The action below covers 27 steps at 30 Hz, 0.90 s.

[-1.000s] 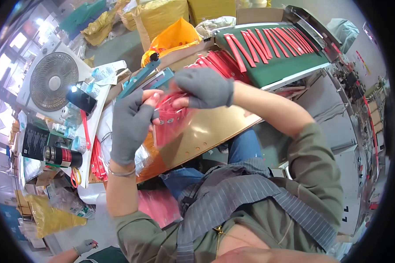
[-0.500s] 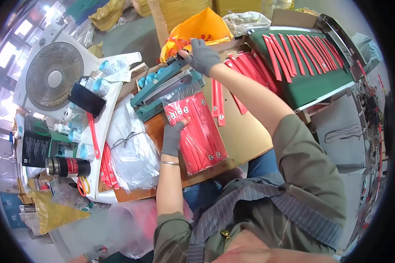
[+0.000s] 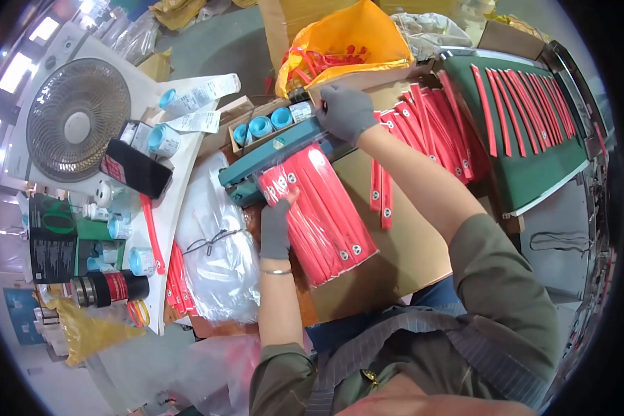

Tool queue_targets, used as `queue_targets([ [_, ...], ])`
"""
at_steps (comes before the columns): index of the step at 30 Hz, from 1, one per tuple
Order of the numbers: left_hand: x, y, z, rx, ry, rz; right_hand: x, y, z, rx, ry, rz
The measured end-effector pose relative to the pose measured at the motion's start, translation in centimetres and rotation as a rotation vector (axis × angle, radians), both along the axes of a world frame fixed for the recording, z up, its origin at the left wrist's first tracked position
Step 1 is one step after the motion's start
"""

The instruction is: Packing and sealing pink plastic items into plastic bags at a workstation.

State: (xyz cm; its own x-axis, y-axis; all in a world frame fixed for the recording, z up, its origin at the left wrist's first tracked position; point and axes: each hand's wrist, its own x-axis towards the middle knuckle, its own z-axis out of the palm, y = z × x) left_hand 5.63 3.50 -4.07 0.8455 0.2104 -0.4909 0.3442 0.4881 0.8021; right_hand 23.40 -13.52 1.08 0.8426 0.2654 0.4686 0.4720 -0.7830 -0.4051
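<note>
A clear plastic bag packed with flat red strips (image 3: 324, 216) lies tilted on the table. My left hand (image 3: 276, 225), in a grey fingerless glove, grips the bag's left side with the thumb on top. The bag's upper end runs under the lowered arm of a teal bag sealer (image 3: 274, 154). At the right end of that arm, my gloved right hand (image 3: 347, 111) is closed on the handle, which its fingers mostly hide. Two loose red strips (image 3: 380, 191) lie to the right of the bag.
More red strips cover a pile (image 3: 426, 125) and a green board (image 3: 509, 159) at right. Behind the sealer are blue label rolls (image 3: 260, 127) and an orange bag (image 3: 357, 41). Clear bags (image 3: 218, 249), a phone (image 3: 136, 168), a flask (image 3: 111, 287) and a fan (image 3: 78, 119) stand left.
My right hand has pushed the sealer's raised arm down across the bag's upper end. My left hand still holds the bag. The whole view has shifted slightly.
</note>
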Motion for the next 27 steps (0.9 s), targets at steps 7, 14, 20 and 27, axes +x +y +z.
queue_targets([
  [7, -4.5, -1.1, -2.5, 0.168, -0.163, -0.116, -0.4, -0.5, -0.5, 0.059, -0.062, -0.026],
  [14, -4.3, -1.2, -2.4, 0.073, -0.129, -0.085, -2.4, -1.3, 0.5, -0.016, -0.001, 0.006],
  [20, -9.4, 3.3, 1.4, 1.246, -0.345, -0.024, -12.0, -8.5, -5.8, -0.427, 0.206, 0.131],
  [27, -17.5, 14.8, 2.0, 1.293, 0.005, -0.245, -16.4, -14.8, -2.7, -0.191, -0.066, 0.031],
])
